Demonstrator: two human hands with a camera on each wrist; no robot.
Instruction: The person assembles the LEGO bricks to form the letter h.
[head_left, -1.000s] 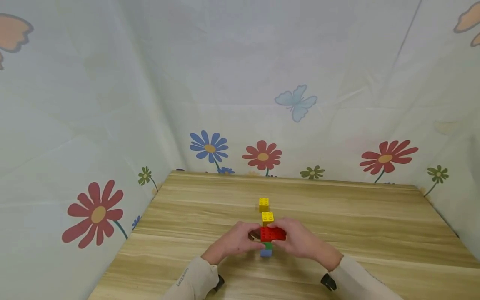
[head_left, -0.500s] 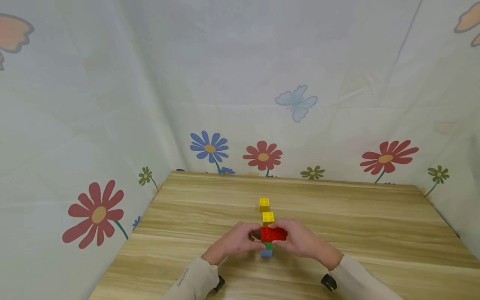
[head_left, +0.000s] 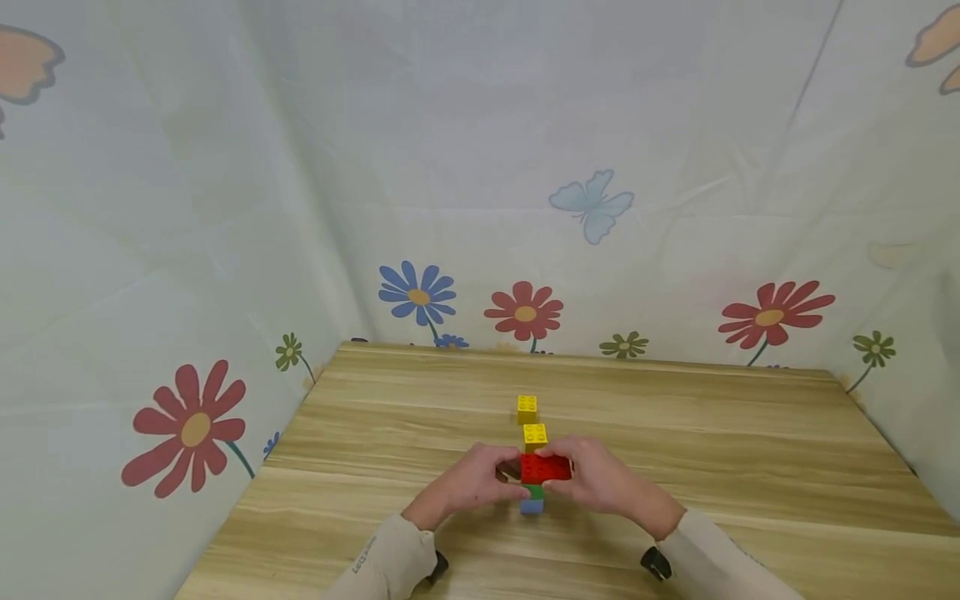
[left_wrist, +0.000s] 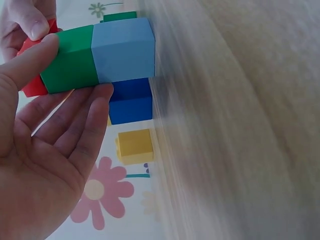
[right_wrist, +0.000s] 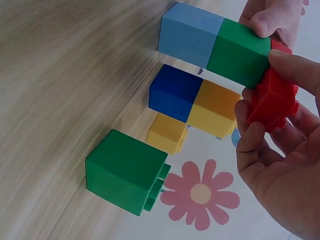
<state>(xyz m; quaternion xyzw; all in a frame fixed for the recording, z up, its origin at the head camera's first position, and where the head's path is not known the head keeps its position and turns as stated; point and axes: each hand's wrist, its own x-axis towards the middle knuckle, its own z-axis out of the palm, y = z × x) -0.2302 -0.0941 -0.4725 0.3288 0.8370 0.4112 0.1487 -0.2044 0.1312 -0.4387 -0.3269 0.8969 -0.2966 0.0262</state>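
Note:
A short tower stands on the table in front of me: a light blue brick (left_wrist: 124, 52) at the bottom, a green brick (left_wrist: 71, 60) on it, and a red brick (right_wrist: 277, 97) on top. The red brick is longer than the green one and juts out to the right. My left hand (head_left: 476, 479) grips the green brick from the left, its thumb on the near face and its fingers behind. From the right, my right hand (head_left: 603, 482) pinches the overhanging red brick, thumb in front and fingers curled behind.
Just behind the tower, a dark blue brick (right_wrist: 172, 95) carries a yellow brick (head_left: 535, 435). Farther back sits a single yellow brick (head_left: 527, 410). A second green brick (right_wrist: 125, 170) shows in the right wrist view. Flowered cloth (head_left: 480, 233) encloses the wooden table (head_left: 712, 433).

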